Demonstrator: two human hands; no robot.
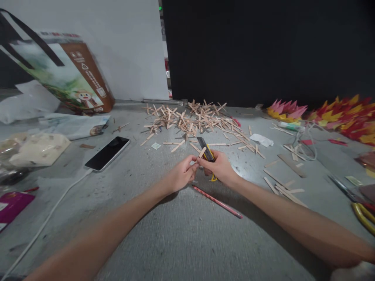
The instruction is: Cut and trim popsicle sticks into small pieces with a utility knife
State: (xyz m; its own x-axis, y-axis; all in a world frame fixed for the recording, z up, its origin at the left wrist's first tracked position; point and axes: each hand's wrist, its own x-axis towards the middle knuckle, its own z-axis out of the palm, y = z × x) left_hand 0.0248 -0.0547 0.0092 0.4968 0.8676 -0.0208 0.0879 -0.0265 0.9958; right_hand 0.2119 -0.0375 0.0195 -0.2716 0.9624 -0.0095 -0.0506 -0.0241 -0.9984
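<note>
My left hand (181, 174) pinches a short piece of wooden stick (202, 152) between thumb and fingers. My right hand (219, 168) is closed round a yellow and black utility knife (206, 151), its blade end pointing away from me and lying against the stick. Both hands meet over the grey table (181, 234). A red pencil (217, 201) lies on the table just below my hands. A heap of cut wooden sticks (190, 119) lies beyond them.
A phone (107, 153) on a white cable (49, 218) lies at the left, near a tilted printed bag (67, 76) and plastic packets (38, 150). Paper flowers (336, 113), longer sticks (285, 187) and yellow-handled scissors (361, 212) are at the right.
</note>
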